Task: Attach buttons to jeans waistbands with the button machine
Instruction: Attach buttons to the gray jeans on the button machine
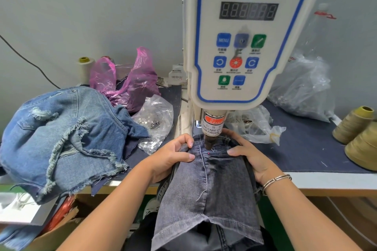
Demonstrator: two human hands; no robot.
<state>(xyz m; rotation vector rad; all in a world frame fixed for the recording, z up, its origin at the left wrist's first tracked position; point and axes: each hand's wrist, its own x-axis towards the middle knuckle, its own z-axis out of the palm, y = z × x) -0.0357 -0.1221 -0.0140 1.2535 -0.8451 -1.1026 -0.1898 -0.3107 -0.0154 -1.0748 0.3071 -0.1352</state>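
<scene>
Both hands grip the grey jeans [210,179] at the waistband: the left hand [173,157] pinches the cloth's left edge with curled fingers and thumb, the right hand [247,154] clamps the right side, thumb on top, a silver bracelet [276,180] on its wrist. The waistband lies under the punch [212,126] of the white button machine [244,36] (its panel reads SERVO BUTTON MACHINE), which stands on the blue-covered surface [306,149]. Left of it lies a heap of frayed light-blue denim [67,134], then a pink plastic bag [130,81] and a clear bag of silver buttons [153,122]. Tan thread cones [355,126] stand at the right edge.
</scene>
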